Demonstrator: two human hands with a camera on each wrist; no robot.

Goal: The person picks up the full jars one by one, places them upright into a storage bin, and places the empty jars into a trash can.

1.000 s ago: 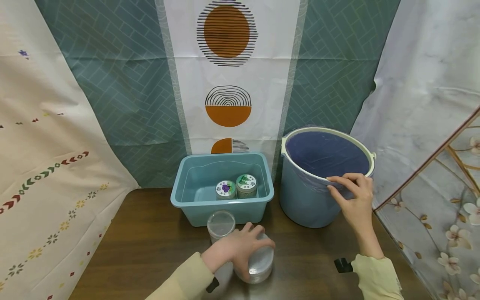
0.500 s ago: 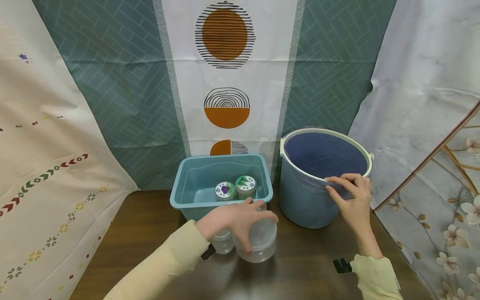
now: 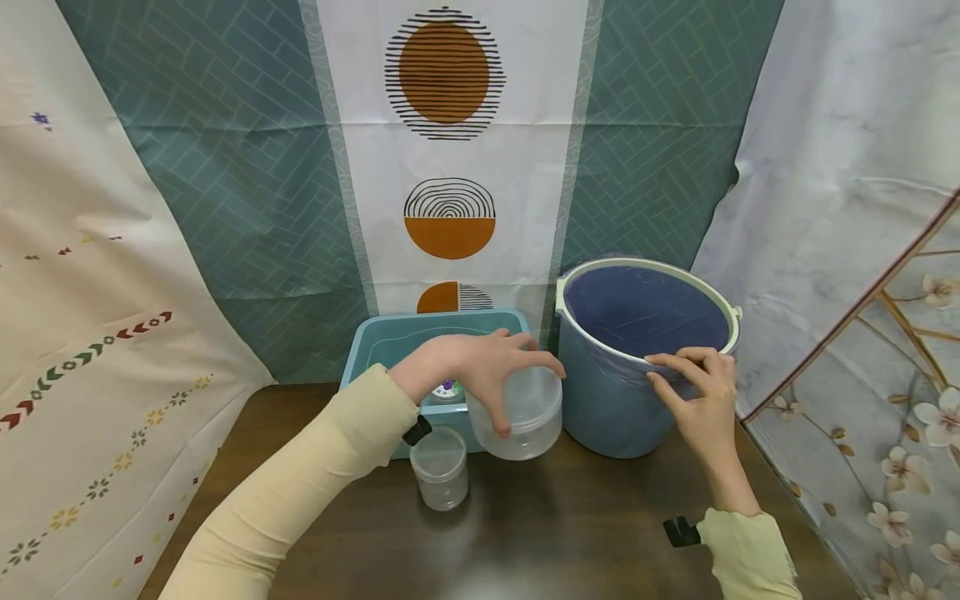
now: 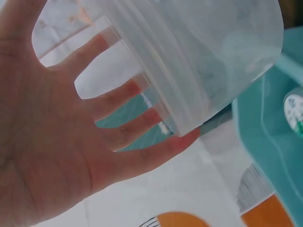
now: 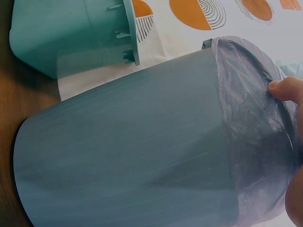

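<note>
My left hand (image 3: pixel 483 367) grips a wide clear plastic jar (image 3: pixel 534 421) by its lid end, raised above the table at the front right of the teal tub (image 3: pixel 442 320). In the left wrist view the fingers spread along the edge of the jar (image 4: pixel 213 56), which looks see-through. With thumb and fingers my right hand (image 3: pixel 701 400) pinches the near rim of a blue-grey trash can (image 3: pixel 611 408). A thin translucent bag (image 5: pixel 248 142) lines the can and folds over its rim. A smaller clear jar (image 3: pixel 441 471) stands upright on the table below my left wrist.
Inside the tub sits a jar with a flower-print lid (image 3: pixel 447 390), partly covered by my left hand. A second jar with a green-print lid (image 4: pixel 294 111) shows in the left wrist view. Patterned cloths hang behind and at both sides of the brown table (image 3: pixel 480 550).
My left hand has lifted the wide jar off the table and carried it up and forward, in front of the tub. The right hand stays on the trash can rim.
</note>
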